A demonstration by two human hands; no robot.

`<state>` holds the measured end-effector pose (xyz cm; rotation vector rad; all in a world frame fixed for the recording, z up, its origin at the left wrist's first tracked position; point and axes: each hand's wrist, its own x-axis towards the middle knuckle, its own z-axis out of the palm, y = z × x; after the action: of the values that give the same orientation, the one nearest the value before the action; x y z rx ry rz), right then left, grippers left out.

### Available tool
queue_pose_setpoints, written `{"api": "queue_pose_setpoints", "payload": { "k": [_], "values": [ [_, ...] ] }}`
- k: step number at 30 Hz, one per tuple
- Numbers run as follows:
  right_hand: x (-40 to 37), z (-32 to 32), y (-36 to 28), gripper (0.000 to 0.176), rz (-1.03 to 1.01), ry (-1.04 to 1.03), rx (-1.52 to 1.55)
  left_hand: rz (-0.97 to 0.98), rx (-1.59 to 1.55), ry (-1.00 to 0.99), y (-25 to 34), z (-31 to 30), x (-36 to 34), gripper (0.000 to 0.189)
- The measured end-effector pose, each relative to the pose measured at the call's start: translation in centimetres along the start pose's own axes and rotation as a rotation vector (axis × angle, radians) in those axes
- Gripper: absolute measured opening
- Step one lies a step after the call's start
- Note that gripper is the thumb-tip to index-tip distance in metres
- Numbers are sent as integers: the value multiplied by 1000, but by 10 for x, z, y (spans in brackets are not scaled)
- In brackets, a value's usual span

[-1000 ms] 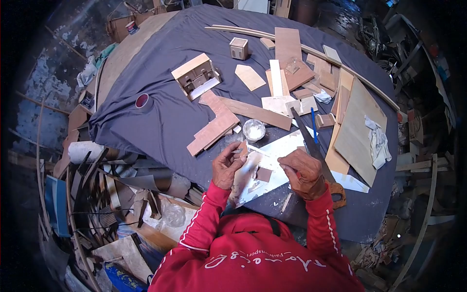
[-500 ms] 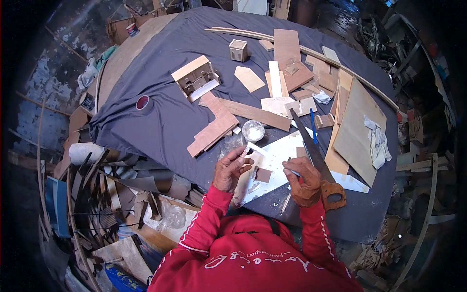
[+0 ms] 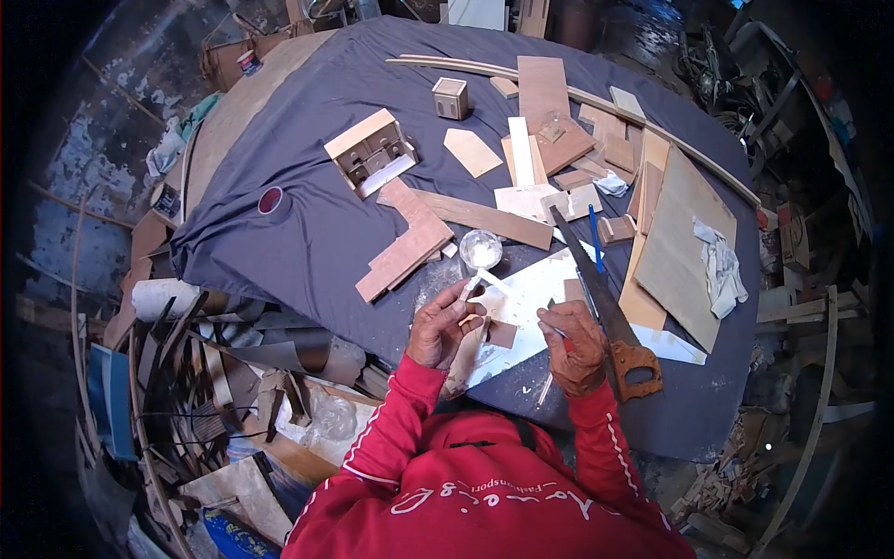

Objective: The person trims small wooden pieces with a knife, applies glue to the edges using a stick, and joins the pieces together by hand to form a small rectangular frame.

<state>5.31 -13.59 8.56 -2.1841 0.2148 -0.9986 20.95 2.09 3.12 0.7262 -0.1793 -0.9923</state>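
Note:
My left hand [image 3: 440, 328] pinches a small pale piece [image 3: 472, 287] upright between thumb and fingertips, just below a round tub of white paste [image 3: 481, 250]. Opposite it, my right hand [image 3: 575, 347] is closed round a thin tool, with a bit of red showing at the palm; its kind I cannot tell. Between the hands lies a white board [image 3: 526, 321] with a small brown wood square [image 3: 501, 334] on it. A handsaw [image 3: 636, 368] rests right beside my right hand, its blade pointing away from me.
A small open wooden box [image 3: 372, 154] and a little wooden block-like box [image 3: 451, 98] stand on the dark cloth. Wood offcuts [image 3: 405, 244], a blue pencil-like stick [image 3: 596, 238], a plywood sheet [image 3: 684, 252] and a white rag [image 3: 717, 270] lie around. Scrap wood fills the lower left.
My right hand has turned a little, with its fingers curled in more, and a red bit now shows in it. My left hand stays nearly in place. The whole view has shifted slightly.

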Motion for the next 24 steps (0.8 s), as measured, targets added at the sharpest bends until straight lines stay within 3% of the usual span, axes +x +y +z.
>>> {"api": "queue_pose_setpoints", "payload": {
  "k": [9, 15, 24],
  "values": [
    [-4, 0, -22, 25, -64, -20, 106, 18, 0, 53, -1, -4, 2, 46],
    [-7, 12, -8, 30, 97, 43, 1, 7, 17, 37, 0, -3, 2, 46],
    [-13, 20, 7, 25, 21, 8, -152, 13, -46, 28, 2, -2, -1, 45]
  ]
}}
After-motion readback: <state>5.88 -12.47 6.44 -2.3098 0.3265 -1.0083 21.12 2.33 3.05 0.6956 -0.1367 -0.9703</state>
